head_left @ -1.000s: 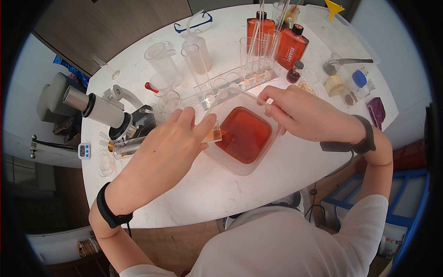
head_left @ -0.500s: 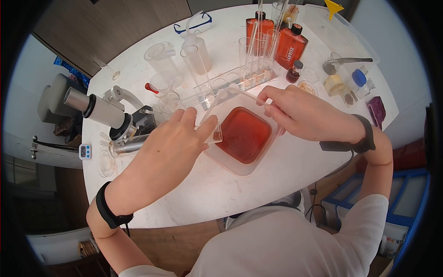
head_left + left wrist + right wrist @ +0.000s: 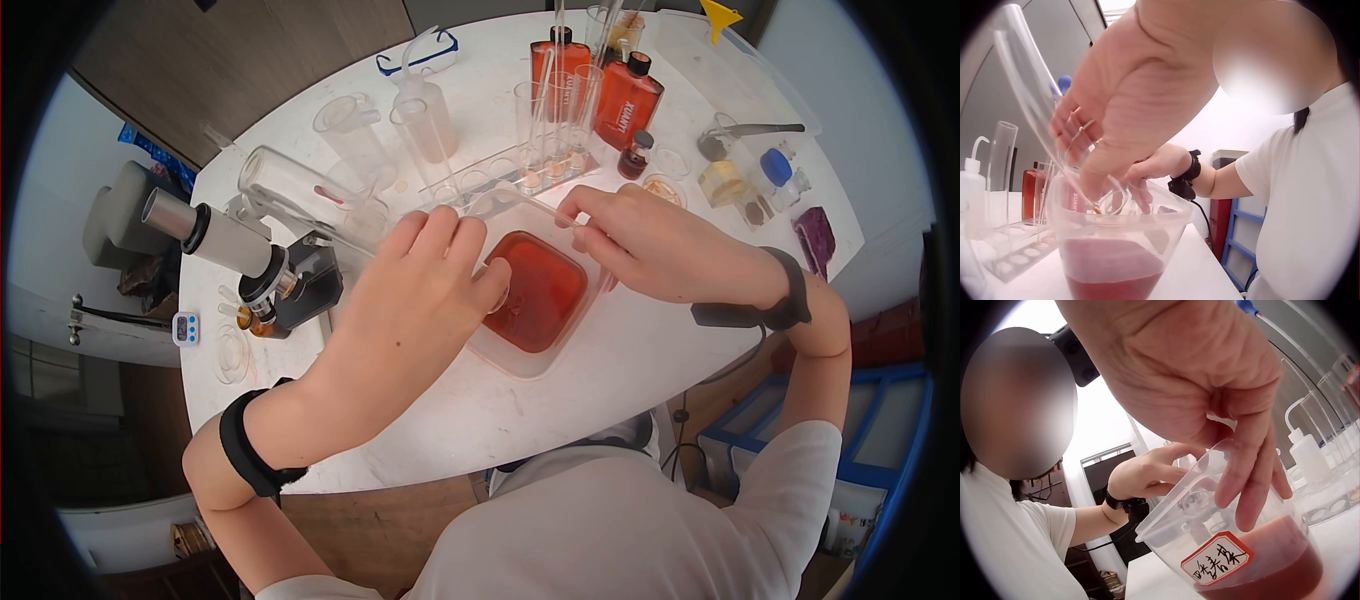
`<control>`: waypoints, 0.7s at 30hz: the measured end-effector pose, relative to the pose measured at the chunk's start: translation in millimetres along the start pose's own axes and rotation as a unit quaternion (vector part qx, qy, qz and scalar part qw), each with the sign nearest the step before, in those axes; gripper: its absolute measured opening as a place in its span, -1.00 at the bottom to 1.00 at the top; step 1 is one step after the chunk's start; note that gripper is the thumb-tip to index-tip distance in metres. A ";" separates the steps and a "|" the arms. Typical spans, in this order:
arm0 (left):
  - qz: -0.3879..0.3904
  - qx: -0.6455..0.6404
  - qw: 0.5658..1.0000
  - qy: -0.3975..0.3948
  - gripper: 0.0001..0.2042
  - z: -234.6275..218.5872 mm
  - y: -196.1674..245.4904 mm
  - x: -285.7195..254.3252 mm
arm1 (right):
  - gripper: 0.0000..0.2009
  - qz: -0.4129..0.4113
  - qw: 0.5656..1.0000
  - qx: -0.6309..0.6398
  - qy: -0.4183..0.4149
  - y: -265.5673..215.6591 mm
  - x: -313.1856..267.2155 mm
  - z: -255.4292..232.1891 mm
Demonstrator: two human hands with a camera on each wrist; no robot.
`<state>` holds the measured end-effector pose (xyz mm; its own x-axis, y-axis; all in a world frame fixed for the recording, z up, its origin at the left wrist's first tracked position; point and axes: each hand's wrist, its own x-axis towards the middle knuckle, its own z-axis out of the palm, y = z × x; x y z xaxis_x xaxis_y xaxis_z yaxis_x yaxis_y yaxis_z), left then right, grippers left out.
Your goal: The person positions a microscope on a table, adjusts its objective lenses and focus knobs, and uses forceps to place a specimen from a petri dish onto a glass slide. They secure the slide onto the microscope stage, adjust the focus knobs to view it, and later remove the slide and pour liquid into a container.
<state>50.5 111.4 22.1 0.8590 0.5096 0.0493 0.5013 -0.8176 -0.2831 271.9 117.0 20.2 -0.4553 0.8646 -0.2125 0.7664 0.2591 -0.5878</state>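
A translucent plastic tub [image 3: 530, 368] with red liquid [image 3: 540, 295] stands at the table's middle, a red-bordered handwritten label [image 3: 1217, 562] on its side. My left hand [image 3: 415, 300] grips a large clear glass tube [image 3: 290, 190] near its mouth. The tube slants down, its mouth over the tub's left side, and a little orange-brown residue [image 3: 1097, 209] shows at the lip. My right hand [image 3: 650, 245] pinches the tub's far-right rim between thumb and fingers, other fingers hanging along the outer wall in the right wrist view.
A clear rack [image 3: 480, 180] with test tubes stands just behind the tub, red bottles [image 3: 628, 105] beyond it. A microscope [image 3: 240, 240] stands left, a wash bottle [image 3: 424, 115] at the back. Small jars [image 3: 635, 157] and a purple stone [image 3: 815, 240] lie right.
One second ago orange liquid ran from the tube into the tub. My left hand has since turned, swinging the tube's far end up and toward the back. The right hand stays put.
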 end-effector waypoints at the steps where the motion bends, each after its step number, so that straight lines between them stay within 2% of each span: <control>1: 0.017 0.027 0.999 0.020 -0.66 1.2 1.0 1.5 | -0.82 0.001 1.000 0.004 0.001 0.7 -0.3 0.2; 8: 0.085 0.120 0.986 0.074 -0.73 7.6 6.1 5.0 | -0.84 0.012 1.000 0.026 0.001 1.2 -1.9 0.4; 10: 0.112 0.210 0.967 0.090 -0.72 8.2 6.6 4.7 | -0.83 0.025 0.999 0.031 -0.005 0.7 -1.5 0.2; 11: 0.111 0.211 0.967 0.090 -0.72 6.4 6.4 4.5 | -0.83 0.024 0.999 0.030 -0.005 0.7 -1.4 0.0; 13: 0.165 0.300 0.937 0.074 -0.69 1.0 5.8 4.1 | -0.83 0.012 1.000 0.019 -0.003 1.4 -1.3 -0.1; 21: 0.159 0.300 0.935 0.102 -0.68 0.5 4.4 6.9 | -0.83 0.006 1.000 0.011 0.002 0.9 -1.0 0.8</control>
<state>58.5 111.4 20.7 0.9873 0.1547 0.0358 0.1214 -0.5898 -0.7984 272.7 116.0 19.3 -0.4446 0.8690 -0.2173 0.7618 0.2393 -0.6019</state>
